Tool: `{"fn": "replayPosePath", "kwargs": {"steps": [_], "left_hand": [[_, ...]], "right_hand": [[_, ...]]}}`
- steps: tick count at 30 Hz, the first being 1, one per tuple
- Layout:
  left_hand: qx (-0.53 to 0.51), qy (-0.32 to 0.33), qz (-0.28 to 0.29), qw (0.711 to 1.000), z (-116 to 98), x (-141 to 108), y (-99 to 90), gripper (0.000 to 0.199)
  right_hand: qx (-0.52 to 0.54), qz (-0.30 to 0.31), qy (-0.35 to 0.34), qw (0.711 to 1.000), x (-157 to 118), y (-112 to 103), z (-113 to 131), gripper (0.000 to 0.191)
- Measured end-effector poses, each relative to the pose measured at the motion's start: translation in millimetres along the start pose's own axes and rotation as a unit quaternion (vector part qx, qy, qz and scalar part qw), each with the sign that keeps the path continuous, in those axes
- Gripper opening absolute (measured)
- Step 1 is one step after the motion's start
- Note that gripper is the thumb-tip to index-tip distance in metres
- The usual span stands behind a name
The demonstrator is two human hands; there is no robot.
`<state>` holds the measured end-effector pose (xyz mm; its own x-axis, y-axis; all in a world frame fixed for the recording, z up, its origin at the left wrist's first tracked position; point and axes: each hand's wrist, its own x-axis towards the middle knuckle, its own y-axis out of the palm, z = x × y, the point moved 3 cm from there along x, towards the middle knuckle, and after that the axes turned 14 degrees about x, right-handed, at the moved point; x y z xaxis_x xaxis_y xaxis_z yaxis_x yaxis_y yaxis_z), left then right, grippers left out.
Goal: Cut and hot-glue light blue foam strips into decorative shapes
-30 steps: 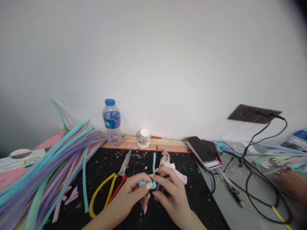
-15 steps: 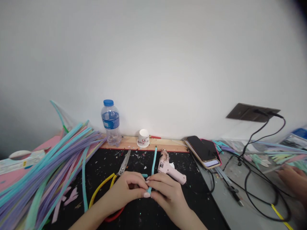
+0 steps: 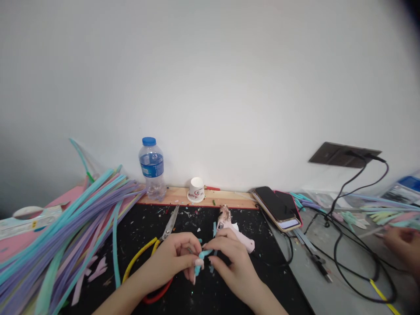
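Near the front of the black mat, my left hand (image 3: 179, 258) pinches a light blue fuzzy strip (image 3: 203, 254), which is bent and twisted between its thumb and fingers. My right hand (image 3: 230, 261) has its thumb and fingers closed on the strip's right end. Under the right fingers another thin blue piece (image 3: 215, 229) shows partly. Just behind that hand lies a pale pink glue gun (image 3: 241, 239) with a stained nozzle. Scissors (image 3: 170, 222) with yellow and red handles lie by my left hand, partly covered by it.
Coloured fuzzy strips (image 3: 82, 223) are heaped at left. A water bottle (image 3: 152, 170) and paper cup (image 3: 196, 190) stand by the wall. Phones (image 3: 277, 205), black cables (image 3: 337, 245) and a cutter (image 3: 318, 262) lie right, near another person's hand (image 3: 402, 245).
The blue strip was long and straight, pointing away between my hands; it is now bent and bunched at my fingers. My right fingers have shifted slightly right.
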<state>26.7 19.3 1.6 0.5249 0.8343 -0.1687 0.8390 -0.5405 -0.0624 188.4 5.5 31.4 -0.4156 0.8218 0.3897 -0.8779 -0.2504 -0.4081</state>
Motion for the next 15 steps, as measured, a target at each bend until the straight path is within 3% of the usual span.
{"fn": "replayPosePath", "kwargs": {"steps": [8, 15], "left_hand": [[-0.064, 0.020, -0.007, 0.998, 0.0, -0.3, 3.2, 0.025], [-0.061, 0.010, -0.030, 0.998, 2.6, -0.5, 3.0, 0.019]], "right_hand": [[0.047, 0.001, -0.016, 0.999, -3.5, 4.5, 0.0, 0.020], [0.041, 0.002, -0.032, 0.999, -7.8, 7.5, 4.9, 0.020]]}}
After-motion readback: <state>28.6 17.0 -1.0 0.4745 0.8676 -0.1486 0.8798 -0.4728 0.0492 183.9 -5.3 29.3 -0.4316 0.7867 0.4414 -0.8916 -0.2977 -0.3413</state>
